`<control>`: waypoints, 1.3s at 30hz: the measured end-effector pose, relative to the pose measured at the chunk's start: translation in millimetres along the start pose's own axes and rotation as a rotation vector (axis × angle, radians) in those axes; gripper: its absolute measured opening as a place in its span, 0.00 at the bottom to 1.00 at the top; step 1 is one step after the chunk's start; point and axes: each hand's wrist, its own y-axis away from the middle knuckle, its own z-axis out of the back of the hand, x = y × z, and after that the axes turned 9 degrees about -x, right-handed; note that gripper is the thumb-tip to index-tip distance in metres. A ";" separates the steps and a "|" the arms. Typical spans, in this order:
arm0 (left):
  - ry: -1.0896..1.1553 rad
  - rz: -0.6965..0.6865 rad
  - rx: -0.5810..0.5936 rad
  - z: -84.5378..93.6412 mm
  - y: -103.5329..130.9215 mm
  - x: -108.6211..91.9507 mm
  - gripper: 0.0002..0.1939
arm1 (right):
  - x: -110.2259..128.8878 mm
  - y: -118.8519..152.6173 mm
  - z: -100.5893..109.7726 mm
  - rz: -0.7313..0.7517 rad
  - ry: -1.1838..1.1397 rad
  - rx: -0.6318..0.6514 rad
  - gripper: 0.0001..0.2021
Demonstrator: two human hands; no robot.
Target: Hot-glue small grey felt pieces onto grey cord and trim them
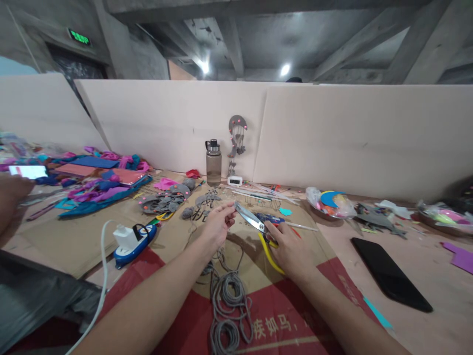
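My right hand (290,246) is closed around the yellow handles of a pair of scissors (252,218), whose metal blades point up and to the left. Beside the blade tips, my left hand (220,224) is closed with thumb and fingers pinched together; what lies between them is too small to make out. Below both hands, grey cord (229,291) lies in loose coils on a cardboard sheet (295,315) with a red printed area. A strand runs up from the coils toward my left hand.
Left are a blue power strip (135,246), grey felt pieces (164,199) and colourful fabric (107,185). A water bottle (213,165) stands behind, near a hanging grey ornament (237,128). A black phone (389,273) lies right. Another person's hand (13,197) shows far left.
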 end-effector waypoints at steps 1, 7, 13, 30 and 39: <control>-0.002 -0.009 0.005 0.0 0.2 0.0 0.10 | -0.3 0.2 -0.6 0.001 0.004 0.000 0.16; -0.020 -0.052 0.017 1.1 -0.3 0.7 0.12 | -0.3 1.6 -2.0 0.001 0.019 0.024 0.18; -0.040 -0.074 0.011 2.3 -1.2 0.8 0.14 | 0.1 1.4 -0.4 -0.001 0.023 0.059 0.20; -0.026 -0.110 0.009 2.1 -0.4 1.5 0.16 | 4.3 1.2 4.2 -0.006 0.016 0.128 0.22; -0.111 -0.160 0.005 3.3 -6.2 2.2 0.17 | -8.8 -2.1 -12.7 -0.220 -0.443 -0.010 0.21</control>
